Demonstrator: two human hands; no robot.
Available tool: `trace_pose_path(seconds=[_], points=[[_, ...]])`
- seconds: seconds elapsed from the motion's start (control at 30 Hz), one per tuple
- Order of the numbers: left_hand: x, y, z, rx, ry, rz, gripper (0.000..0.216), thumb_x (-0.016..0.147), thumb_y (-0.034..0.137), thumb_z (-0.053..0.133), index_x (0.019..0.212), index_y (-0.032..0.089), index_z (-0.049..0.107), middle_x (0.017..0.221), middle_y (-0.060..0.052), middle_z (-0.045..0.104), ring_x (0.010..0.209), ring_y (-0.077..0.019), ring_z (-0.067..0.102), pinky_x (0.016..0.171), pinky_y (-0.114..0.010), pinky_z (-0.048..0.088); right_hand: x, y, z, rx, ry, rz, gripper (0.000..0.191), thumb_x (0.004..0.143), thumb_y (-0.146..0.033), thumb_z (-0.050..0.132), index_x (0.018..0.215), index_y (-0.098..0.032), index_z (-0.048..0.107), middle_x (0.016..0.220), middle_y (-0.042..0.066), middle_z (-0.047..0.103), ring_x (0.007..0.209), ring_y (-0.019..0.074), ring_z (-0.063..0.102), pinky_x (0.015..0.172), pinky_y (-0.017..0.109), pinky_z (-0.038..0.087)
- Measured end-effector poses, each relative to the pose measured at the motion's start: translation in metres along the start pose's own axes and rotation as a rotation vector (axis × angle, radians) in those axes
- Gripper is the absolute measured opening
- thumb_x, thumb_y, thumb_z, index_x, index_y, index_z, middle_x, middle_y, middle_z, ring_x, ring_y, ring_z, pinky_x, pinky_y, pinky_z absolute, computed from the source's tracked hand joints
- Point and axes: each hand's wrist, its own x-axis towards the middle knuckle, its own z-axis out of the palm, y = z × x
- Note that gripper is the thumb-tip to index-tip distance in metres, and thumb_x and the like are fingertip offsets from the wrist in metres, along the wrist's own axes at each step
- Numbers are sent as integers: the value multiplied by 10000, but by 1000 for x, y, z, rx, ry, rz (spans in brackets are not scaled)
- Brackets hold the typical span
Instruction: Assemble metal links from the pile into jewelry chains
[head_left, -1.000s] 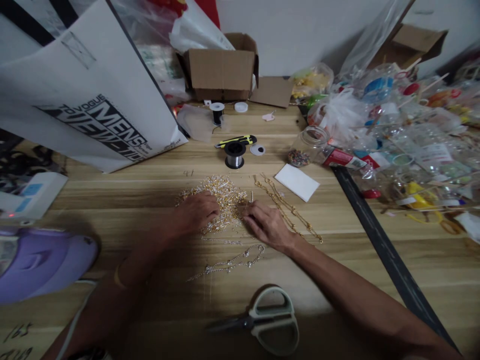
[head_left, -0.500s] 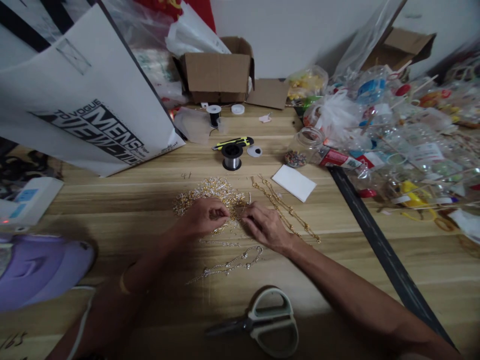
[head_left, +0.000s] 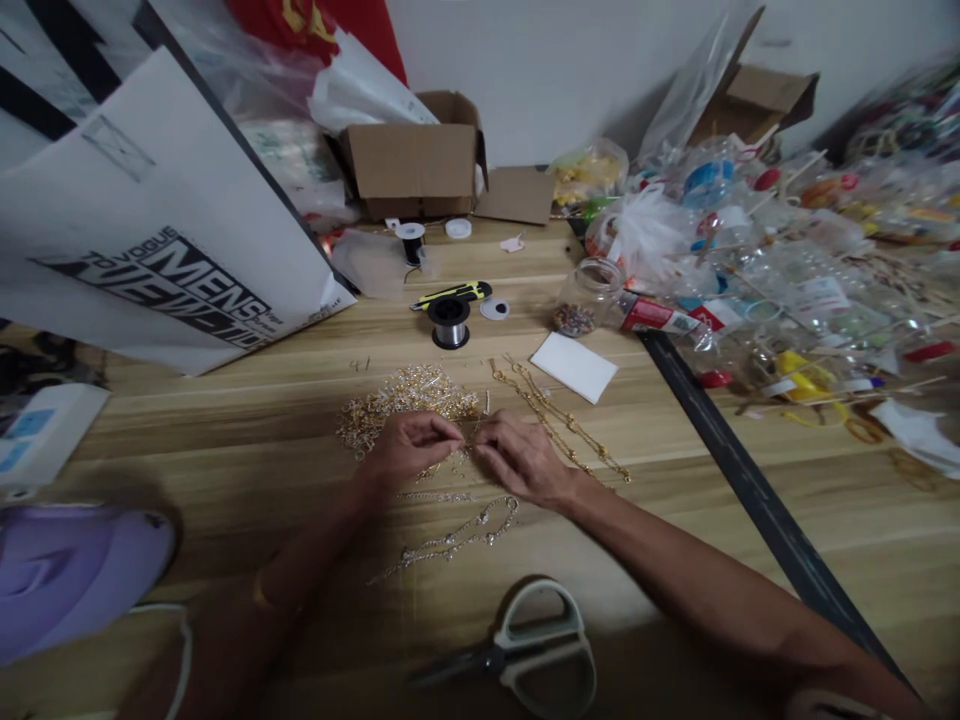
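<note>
My left hand [head_left: 412, 447] pinches thumb and forefinger together at the edge of a pile of small gold and silver beads [head_left: 409, 390]. Fingertip to fingertip with it, almost touching, my right hand [head_left: 523, 458] is closed in a pinch too. Whatever sits between the fingers is too small to make out. A short silver strand [head_left: 487, 402] shows just behind my right fingers. To the right lie gold beaded chains [head_left: 559, 425]. Nearer to me are a silver chain with charms [head_left: 461, 535] and a short silver chain [head_left: 435, 497].
Large scissors [head_left: 525, 645] lie in front. Behind the pile are a wire spool [head_left: 450, 323], a yellow-black utility knife [head_left: 454, 294], a white pad [head_left: 574, 367] and a bead jar [head_left: 589, 297]. Plastic bottles [head_left: 810, 290] crowd the right; a white bag [head_left: 172, 220] stands left.
My fingertips have come closer together, narrowing the gap between the hands. The camera view has shifted slightly, while the chains and tools keep their places on the table.
</note>
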Motion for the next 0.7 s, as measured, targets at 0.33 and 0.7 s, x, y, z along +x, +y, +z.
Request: trace_pose_path(seconds=[0.33, 0.7], points=[[1, -2, 5, -41, 44, -1, 102, 631, 175, 712, 699, 126, 655, 704, -31, 694, 680, -128, 648, 687, -236, 517, 0, 0, 0, -18, -5, -7, 86, 910, -197, 423, 909, -180, 507, 798, 47, 578, 712, 145, 526, 594, 252, 406], [2, -8, 3, -19, 30, 55, 72, 649, 185, 708, 677, 126, 676, 690, -38, 692, 651, -124, 632, 637, -218, 498, 0, 0, 0, -32, -5, -9, 87, 910, -196, 424, 904, -176, 508, 782, 43, 566, 695, 143, 510, 580, 247, 397]])
